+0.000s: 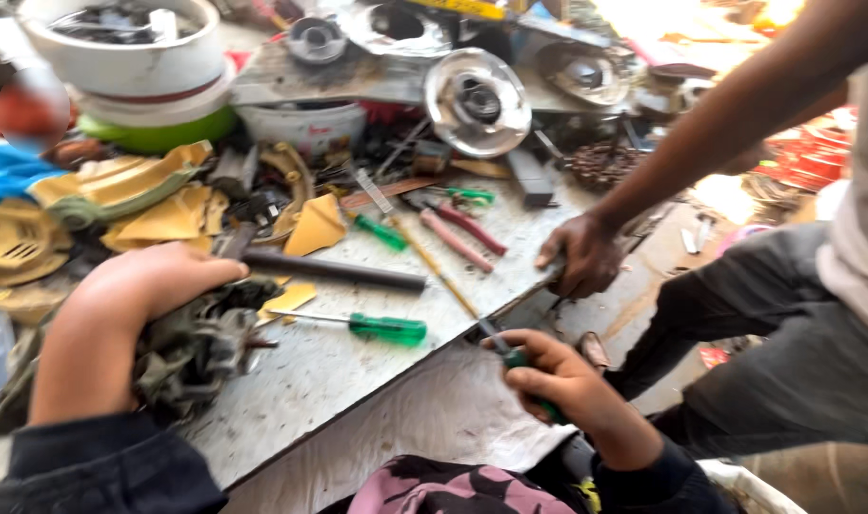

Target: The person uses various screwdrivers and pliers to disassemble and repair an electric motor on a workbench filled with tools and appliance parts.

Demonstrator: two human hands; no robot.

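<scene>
Lower centre: my right hand (567,381), fingers closed around a green-handled screwdriver (519,366), shaft angling up-left over the bench edge. Lower left: my left hand (134,314), curled down over a grimy motor part (200,347), nearer the bench (358,381). Mid-frame: second green screwdriver (381,328), black rod (334,269), red pliers (458,233). Right: another person's hand (581,255). Far: metal discs, white tubs.

Bare hands (134,305), dark navy sleeves (110,471), pink-black patterned garment (453,487)
</scene>
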